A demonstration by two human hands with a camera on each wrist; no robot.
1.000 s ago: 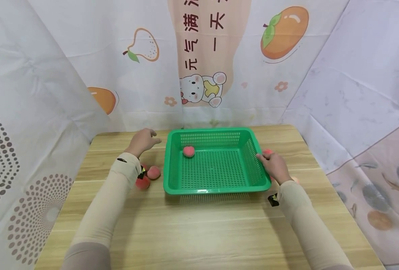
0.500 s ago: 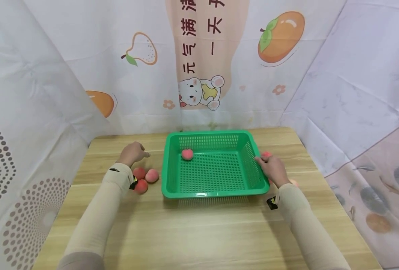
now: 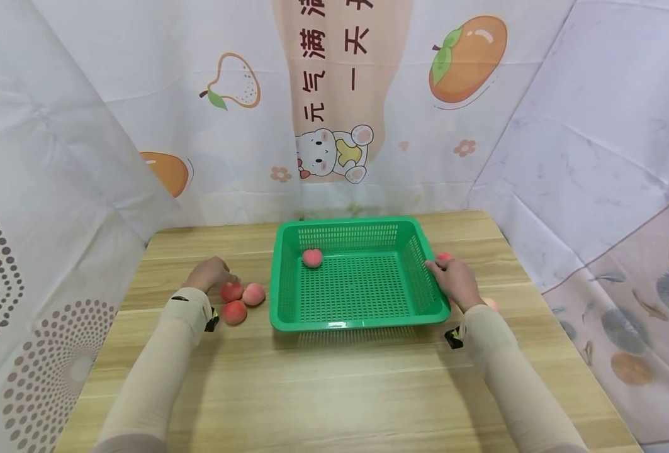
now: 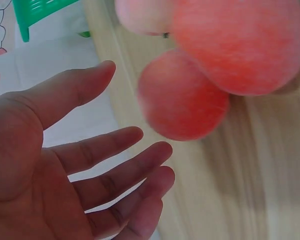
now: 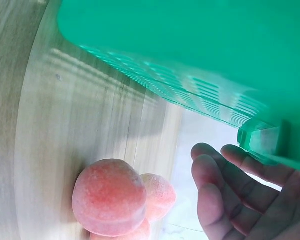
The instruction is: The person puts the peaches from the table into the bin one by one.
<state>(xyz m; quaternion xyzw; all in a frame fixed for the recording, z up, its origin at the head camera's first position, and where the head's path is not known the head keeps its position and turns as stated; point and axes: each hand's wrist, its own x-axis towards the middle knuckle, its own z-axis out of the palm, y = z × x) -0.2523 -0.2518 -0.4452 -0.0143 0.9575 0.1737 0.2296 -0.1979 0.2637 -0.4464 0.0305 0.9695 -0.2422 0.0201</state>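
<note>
Three peaches lie grouped on the table left of the basket: a red peach (image 3: 231,291) at the back, a red peach (image 3: 234,313) in front and a paler peach (image 3: 253,294) beside them. My left hand (image 3: 209,274) hovers at the back one, thumb and fingers apart; in the left wrist view a small gap separates the fingertips from the peach (image 4: 182,95). My right hand (image 3: 455,282) holds the right rim of the green plastic basket (image 3: 345,325), thumb over the edge, other fingers outside below it. One peach (image 3: 312,258) sits inside, at the back left.
Right of the basket, several peaches lie partly hidden by the right hand, among them a red peach (image 3: 444,257) and a pale one (image 3: 491,304). A printed curtain (image 3: 215,138) rises behind the wooden table (image 3: 334,384).
My left hand has moved left and toward me, from beside the basket's back left to the peach group, uncovering those peaches. The right hand stays at the rim.
</note>
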